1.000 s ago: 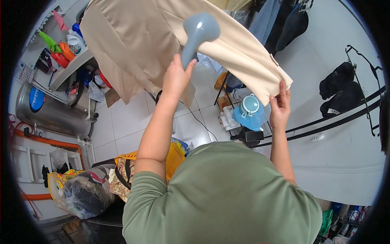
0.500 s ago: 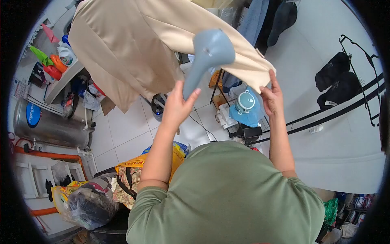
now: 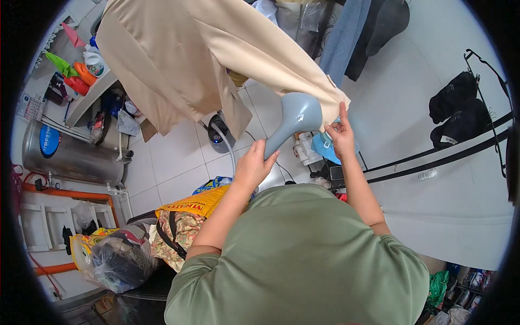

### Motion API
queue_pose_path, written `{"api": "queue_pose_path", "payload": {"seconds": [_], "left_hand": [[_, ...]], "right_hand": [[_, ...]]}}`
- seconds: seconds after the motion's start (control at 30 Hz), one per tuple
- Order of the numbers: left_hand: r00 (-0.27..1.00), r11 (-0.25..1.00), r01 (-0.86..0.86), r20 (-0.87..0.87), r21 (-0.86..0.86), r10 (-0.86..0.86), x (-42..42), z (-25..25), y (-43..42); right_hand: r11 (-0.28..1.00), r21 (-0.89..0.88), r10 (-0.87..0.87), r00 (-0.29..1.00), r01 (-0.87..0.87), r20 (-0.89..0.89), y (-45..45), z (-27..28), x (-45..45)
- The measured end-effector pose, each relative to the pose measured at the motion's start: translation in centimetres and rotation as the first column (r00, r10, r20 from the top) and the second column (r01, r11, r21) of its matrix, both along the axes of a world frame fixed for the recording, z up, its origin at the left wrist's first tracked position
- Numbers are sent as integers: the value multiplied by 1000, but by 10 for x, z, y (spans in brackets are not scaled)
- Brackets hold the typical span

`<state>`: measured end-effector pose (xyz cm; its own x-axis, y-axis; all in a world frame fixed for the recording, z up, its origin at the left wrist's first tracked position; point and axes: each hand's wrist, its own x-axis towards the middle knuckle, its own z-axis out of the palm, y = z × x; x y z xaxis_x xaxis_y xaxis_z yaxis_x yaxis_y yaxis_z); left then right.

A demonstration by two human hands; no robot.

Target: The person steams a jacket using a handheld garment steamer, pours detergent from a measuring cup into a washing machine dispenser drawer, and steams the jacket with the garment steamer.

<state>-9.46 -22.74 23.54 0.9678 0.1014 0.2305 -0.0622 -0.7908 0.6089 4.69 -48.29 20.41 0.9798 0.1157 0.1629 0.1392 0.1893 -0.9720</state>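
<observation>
A beige garment [image 3: 162, 59] hangs at the upper left, and one sleeve stretches down to the right. My left hand [image 3: 253, 165] is wrapped round the handle of a grey-blue steamer head [image 3: 303, 112], whose wide end is at the lower edge of the sleeve near the cuff. The cuff end is pinched between the thumb and fingers of my right hand [image 3: 341, 135]. On the floor behind, a dark steamer base [image 3: 219, 142] has a grey ribbed hose rising from it.
A metal tank [image 3: 73, 154] and a shelf with bottles [image 3: 92, 100] are at the left. Stuffed bags [image 3: 122, 260] lie lower left, beside a yellow bag [image 3: 200, 201]. Black rails and a hanger with black items [image 3: 463, 122] are at the right. Blue jeans [image 3: 346, 40] hang above.
The steamer head has moved down and right along the sleeve to near the cuff. My right hand, still on the cuff, has shifted left and slightly down, and the sleeve slopes more steeply.
</observation>
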Motion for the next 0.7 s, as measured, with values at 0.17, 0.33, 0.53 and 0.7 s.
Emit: {"api": "queue_pose_path", "payload": {"seconds": [0.17,0.33,0.53,0.7], "left_hand": [[995,996,-89,-39,16,89,18,11,-9],[974,980,-199,-105,26,201,39,25,3],[971,976,-218,-95,9,218,37,44,13],[984,997,-81,-159,15,82,23,53,-10]], "right_hand": [[988,-153,28,988,-5,151,-3,22,-11],[975,-218,13,968,43,249,-4,26,-20],[977,-188,-45,956,104,291,-7,33,-26],[923,-319,-56,896,214,441,-9,34,-30]]}}
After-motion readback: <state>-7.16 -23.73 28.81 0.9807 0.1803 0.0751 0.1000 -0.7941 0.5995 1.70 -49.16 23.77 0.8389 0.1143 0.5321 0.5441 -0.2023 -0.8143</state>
